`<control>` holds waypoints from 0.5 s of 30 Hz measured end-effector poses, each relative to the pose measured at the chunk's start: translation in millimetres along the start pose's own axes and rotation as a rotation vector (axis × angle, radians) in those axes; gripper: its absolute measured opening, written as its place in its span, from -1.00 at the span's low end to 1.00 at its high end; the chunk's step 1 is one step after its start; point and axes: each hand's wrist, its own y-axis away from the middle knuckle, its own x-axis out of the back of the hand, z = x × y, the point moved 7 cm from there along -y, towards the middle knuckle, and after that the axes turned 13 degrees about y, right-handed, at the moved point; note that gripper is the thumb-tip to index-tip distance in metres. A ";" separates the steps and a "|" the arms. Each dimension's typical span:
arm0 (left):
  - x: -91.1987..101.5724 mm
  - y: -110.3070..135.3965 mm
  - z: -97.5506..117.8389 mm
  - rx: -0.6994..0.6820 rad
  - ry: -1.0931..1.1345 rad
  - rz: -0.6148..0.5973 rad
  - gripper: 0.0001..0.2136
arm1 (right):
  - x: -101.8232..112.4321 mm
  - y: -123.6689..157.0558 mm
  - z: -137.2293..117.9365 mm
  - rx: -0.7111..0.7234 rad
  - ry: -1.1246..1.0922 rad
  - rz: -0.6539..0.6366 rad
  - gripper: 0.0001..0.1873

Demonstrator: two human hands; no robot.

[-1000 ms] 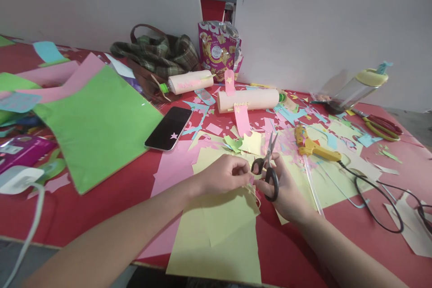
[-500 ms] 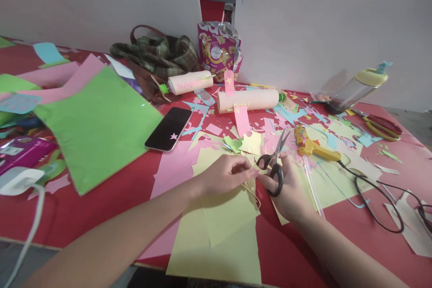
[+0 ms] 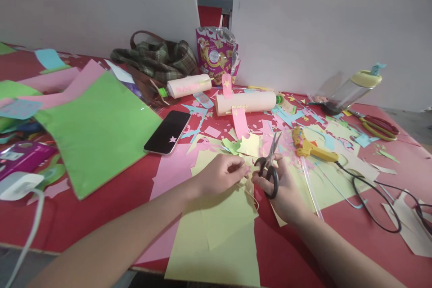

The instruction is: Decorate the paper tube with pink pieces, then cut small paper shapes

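Observation:
My left hand [image 3: 221,174] pinches a small scrap of yellow paper [image 3: 250,172] just above the yellow sheets [image 3: 222,220] at the table's near edge. My right hand [image 3: 283,189] is closed through the handles of black scissors [image 3: 268,165], whose blades point up and away and are nearly closed. The two hands almost touch at the fingertips, over the pale yellow sheets. A pink sheet [image 3: 172,166] lies under the yellow ones to the left.
A phone [image 3: 168,131] lies on the red table [image 3: 101,207] beside a green sheet [image 3: 97,128]. Behind are two paper rolls [image 3: 246,101], a snack bag [image 3: 216,54] and a plaid bag [image 3: 155,58]. A yellow glue gun [image 3: 312,148] with black cable, red scissors [image 3: 378,125] and a bottle [image 3: 354,87] lie right.
The scissor blades opened wider half a second ago and have closed again. Both hands stay at the same spot over the yellow sheets; the view shifted slightly.

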 end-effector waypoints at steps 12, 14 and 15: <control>40.9 -6.5 48.3 -0.092 -0.198 0.141 -0.73 | -19.0 5.0 1.1 -0.018 -0.031 -0.266 -0.64; 41.2 -9.6 52.9 -0.085 -0.231 0.124 -0.73 | -21.0 5.7 -0.8 -0.011 -0.038 -0.295 -0.63; 40.2 -11.3 54.0 -0.076 -0.245 0.108 -0.74 | -21.9 6.0 -2.5 -0.002 -0.048 -0.310 -0.61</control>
